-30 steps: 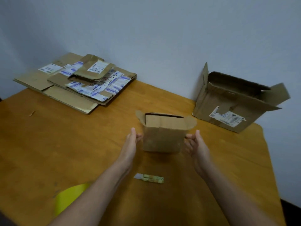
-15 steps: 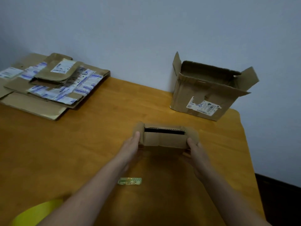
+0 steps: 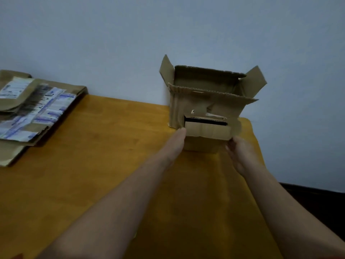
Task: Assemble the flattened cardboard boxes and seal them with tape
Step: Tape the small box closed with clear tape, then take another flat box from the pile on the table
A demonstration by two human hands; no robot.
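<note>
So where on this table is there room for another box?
The widest bare patch of wooden table lies between the flattened box stack and the left hand. The far right corner is crowded: that hand and the right hand hold the small box just in front of the large open box.

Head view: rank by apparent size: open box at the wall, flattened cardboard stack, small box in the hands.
1. open box and flattened cardboard stack: these look alike, and the stack is cut off by the frame edge, so unranked.
2. small box: clearly smallest, though nearest the camera.
</note>
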